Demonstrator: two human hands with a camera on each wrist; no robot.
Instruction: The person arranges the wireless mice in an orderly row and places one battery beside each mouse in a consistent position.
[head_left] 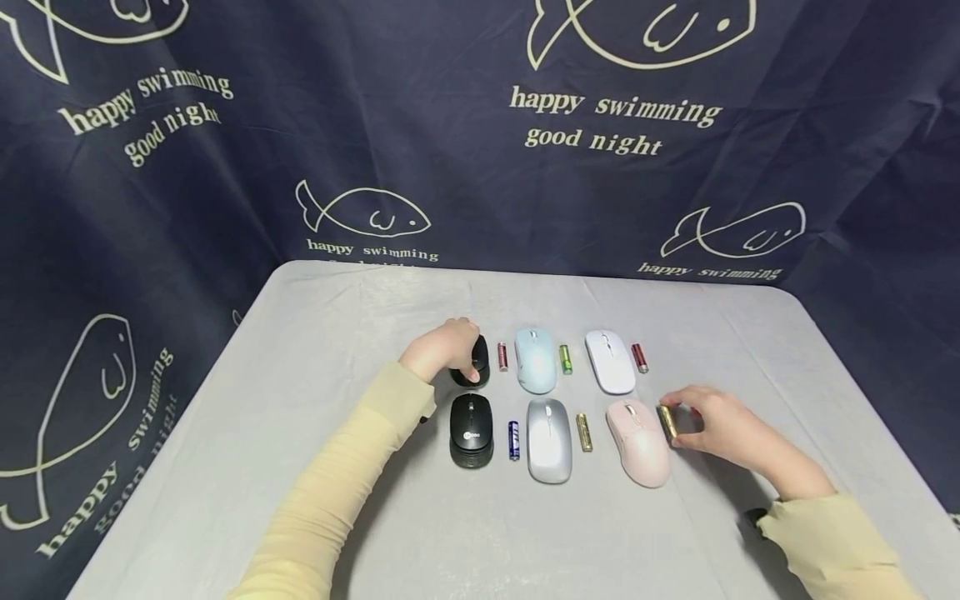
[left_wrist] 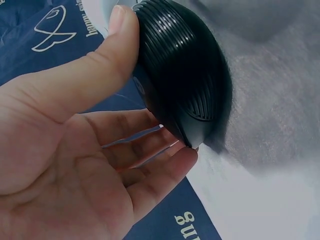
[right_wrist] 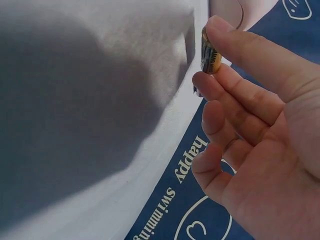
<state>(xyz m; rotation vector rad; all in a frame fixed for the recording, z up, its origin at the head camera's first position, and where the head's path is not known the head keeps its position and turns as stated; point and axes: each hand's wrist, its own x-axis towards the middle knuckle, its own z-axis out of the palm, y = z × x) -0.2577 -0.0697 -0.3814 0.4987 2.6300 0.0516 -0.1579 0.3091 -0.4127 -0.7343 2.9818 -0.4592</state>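
At the back left of the table, my left hand (head_left: 444,348) holds a black computer mouse (head_left: 482,360) by its sides, covering part of it. Up close in the left wrist view, the ribbed side of that mouse (left_wrist: 185,55) lies between thumb and fingers. On the right, my right hand (head_left: 712,425) pinches a gold battery (head_left: 667,425) between thumb and fingertips, just beside a pink mouse (head_left: 640,443). The right wrist view has the same battery (right_wrist: 211,54) between thumb and fingers, the other fingers loosely bent. A second black mouse (head_left: 471,429) lies in front of the left hand.
Between the hands lie a light blue mouse (head_left: 536,362), a white mouse (head_left: 611,362) and a silver mouse (head_left: 549,442). Several batteries lie among them, including a green one (head_left: 566,360) and a blue one (head_left: 513,440). A dark blue printed cloth (head_left: 480,183) hangs behind the table.
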